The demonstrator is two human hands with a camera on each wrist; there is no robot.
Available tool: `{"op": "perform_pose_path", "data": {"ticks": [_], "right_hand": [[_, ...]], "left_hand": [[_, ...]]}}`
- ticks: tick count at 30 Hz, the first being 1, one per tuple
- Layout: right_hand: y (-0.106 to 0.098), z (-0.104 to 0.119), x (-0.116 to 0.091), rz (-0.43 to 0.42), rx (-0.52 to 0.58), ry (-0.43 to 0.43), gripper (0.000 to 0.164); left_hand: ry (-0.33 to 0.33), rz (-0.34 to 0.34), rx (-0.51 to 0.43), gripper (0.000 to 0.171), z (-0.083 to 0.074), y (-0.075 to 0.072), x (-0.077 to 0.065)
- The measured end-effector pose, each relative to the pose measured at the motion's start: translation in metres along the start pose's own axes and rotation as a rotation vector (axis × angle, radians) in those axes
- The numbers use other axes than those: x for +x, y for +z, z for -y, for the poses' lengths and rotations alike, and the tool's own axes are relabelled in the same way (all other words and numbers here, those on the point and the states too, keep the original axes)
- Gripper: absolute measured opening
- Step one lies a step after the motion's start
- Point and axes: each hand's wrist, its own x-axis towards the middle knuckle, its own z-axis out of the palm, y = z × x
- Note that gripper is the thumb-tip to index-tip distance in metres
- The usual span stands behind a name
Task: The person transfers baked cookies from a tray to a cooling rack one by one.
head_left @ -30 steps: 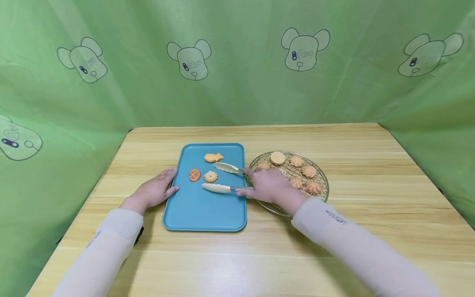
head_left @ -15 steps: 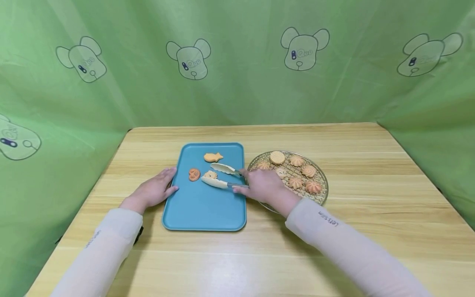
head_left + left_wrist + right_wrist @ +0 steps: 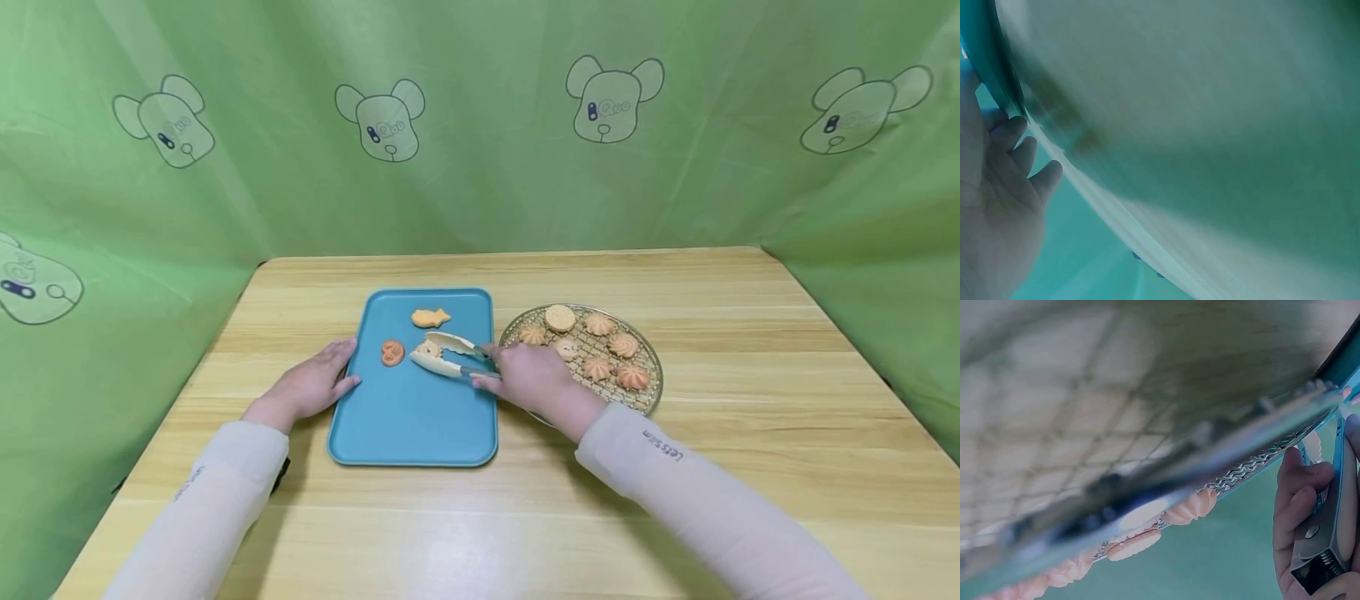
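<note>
Right hand (image 3: 536, 379) curls its fingers round tongs (image 3: 441, 365); scalloped cookie (image 3: 430, 349) lies ahead of them, between the tips, clamping unclear. Left hand (image 3: 309, 387), fingers relaxed, touches the tray (image 3: 412, 425) rim. Best: centre cookie, squeeze lightly (likely brittle), brace tray, lift level.

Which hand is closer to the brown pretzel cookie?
Left. The left hand is at the tray's left edge, just left of the pretzel cookie. The right hand is farther off, to its right, over the round rack, holding tongs.
</note>
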Motion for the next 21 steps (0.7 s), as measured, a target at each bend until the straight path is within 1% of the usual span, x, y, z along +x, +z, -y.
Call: {"op": "perform_pose_path", "data": {"ticks": [9,21], "right_hand": [[-0.0013,-0.0015,-0.0022,0.003,0.022,-0.003,0.067],[-0.0041,-0.0042,-0.0037,0.015,0.013,-0.003,0.069]], "left_hand": [[-0.007,0.001,0.001,0.066,-0.0002,0.0005,0.0000],[-0.010,0.002,0.000,0.066,-0.0010,-0.0006,-0.0002]]}}
